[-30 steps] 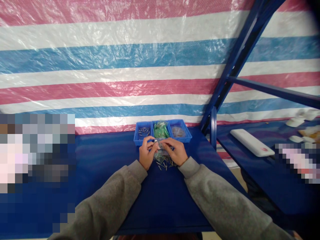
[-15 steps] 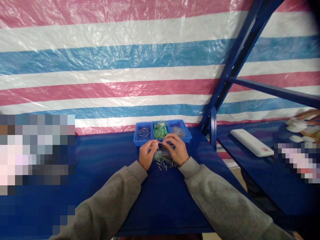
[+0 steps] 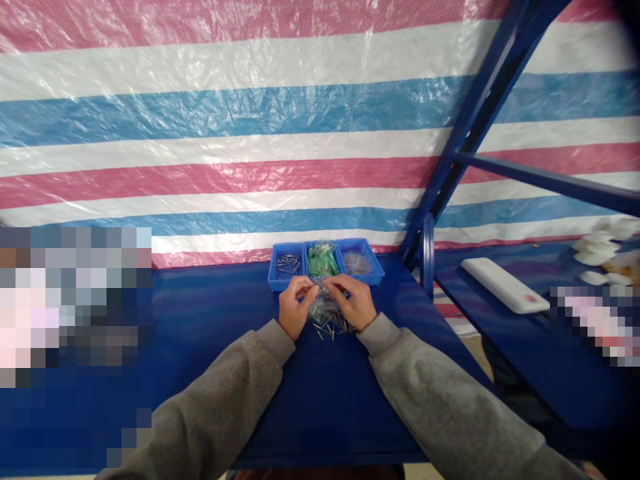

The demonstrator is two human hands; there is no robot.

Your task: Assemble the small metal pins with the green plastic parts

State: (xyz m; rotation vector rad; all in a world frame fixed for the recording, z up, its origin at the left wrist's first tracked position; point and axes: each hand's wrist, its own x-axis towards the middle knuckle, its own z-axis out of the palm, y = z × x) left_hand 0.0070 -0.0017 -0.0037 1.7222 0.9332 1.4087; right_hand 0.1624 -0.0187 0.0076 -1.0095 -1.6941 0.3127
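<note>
My left hand (image 3: 296,307) and my right hand (image 3: 355,303) face each other just in front of a blue three-part bin (image 3: 295,285). Between them is a clear plastic bag (image 3: 324,301), its upper edge pinched in the fingertips of both. Under the bag and my right hand lies a pile of thin metal pins (image 3: 330,327), possibly rivets; my fingers partly cover it. More metal pins (image 3: 289,265) are in the bin's left compartment. Green plastic packets (image 3: 321,259) fill the middle one, and clear bags (image 3: 356,263) lie in the right one.
The blue table (image 3: 320,400) meets a striped plastic sheet (image 3: 250,153) at the back. A blue metal frame post (image 3: 460,140) slants up on the right. Beyond it, a second blue table holds a white power-bank-like block (image 3: 504,285) and white objects (image 3: 595,250). Blurred patches hide both sides.
My fingertips have shifted slightly on the bag, and my right fingers have come down and curled in. The bag's upper part shows more. At far right, a hand-like shape has left the white objects.
</note>
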